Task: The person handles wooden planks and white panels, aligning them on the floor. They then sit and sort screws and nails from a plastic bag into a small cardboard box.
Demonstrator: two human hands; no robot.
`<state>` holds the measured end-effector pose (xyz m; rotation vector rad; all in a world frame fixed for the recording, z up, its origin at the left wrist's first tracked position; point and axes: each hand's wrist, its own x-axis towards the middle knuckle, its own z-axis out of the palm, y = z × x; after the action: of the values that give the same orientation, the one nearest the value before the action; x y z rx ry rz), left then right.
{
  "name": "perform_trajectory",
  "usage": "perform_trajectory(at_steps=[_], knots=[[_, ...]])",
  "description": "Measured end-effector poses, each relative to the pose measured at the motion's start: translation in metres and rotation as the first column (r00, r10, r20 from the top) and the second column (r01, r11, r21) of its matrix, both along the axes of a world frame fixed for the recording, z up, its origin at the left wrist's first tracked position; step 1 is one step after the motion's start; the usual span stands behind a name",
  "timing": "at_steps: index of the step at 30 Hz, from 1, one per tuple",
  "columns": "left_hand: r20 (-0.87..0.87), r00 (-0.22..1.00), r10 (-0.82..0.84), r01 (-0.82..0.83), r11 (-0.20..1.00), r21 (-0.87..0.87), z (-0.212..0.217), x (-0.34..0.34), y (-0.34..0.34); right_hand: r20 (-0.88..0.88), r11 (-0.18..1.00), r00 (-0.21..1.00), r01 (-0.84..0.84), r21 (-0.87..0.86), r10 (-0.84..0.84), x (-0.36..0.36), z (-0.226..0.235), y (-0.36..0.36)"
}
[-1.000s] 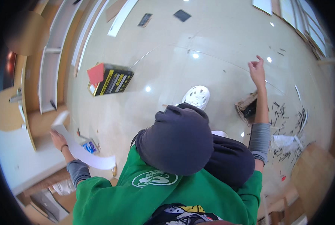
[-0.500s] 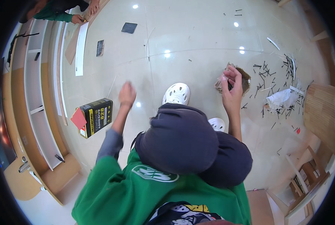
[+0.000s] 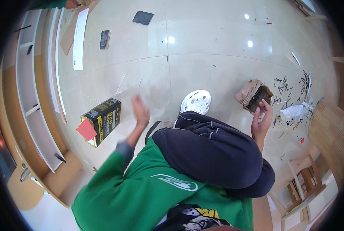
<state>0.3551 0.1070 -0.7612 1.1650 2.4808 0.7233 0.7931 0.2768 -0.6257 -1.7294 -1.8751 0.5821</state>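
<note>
My right hand (image 3: 261, 122) is beside the near edge of a torn brown cardboard box (image 3: 248, 91). Its curled fingers are apart, and nothing shows between them. The box lies on the floor with its dark inside facing up. Over the floor to the left hovers my left hand (image 3: 141, 112), its fingers smeared by motion. Nearest to that hand is a black and yellow rectangular adhesive tin (image 3: 109, 115), lying tilted in the view, with a flat red piece (image 3: 86, 129) at its near end.
Loose dark screws (image 3: 283, 86) and a crumpled white plastic bag (image 3: 292, 112) lie at right, beside a wooden stool (image 3: 328, 127). Long white-and-wood shelving (image 3: 35, 81) runs along the left. Two dark flat pieces lie ahead, and a co-worker's hand shows at top left.
My view and body have shifted. My right hand has come from over the cardboard box to its near side, and its fingers have spread. The co-worker has mostly left the view.
</note>
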Motion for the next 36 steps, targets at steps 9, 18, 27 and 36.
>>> perform_trajectory(at_steps=[9, 18, 27, 36], knots=[[0.058, 0.957, -0.285, 0.174, 0.399, -0.9, 0.098, -0.022, -0.277, 0.068, 0.858, 0.861, -0.49, -0.157, 0.504, -0.114, -0.057, 0.079], [-0.106, 0.977, -0.187, 0.202, 0.968, 0.147, -0.012, 0.052, 0.16, 0.335, 0.775, 0.704, -0.61, -0.167, 0.626, -0.128, -0.145, 0.087], [-0.17, 0.968, -0.184, 0.224, 0.939, 0.26, -0.062, 0.024, 0.213, -0.156, 0.976, 0.972, -0.148, 0.162, 0.174, -0.04, -0.033, 0.065], [-0.256, 0.926, -0.278, 0.312, 0.945, 0.102, -0.07, -0.022, 0.283, -0.055, 0.932, 0.94, 0.341, 0.125, -0.336, 0.033, -0.046, 0.014]])
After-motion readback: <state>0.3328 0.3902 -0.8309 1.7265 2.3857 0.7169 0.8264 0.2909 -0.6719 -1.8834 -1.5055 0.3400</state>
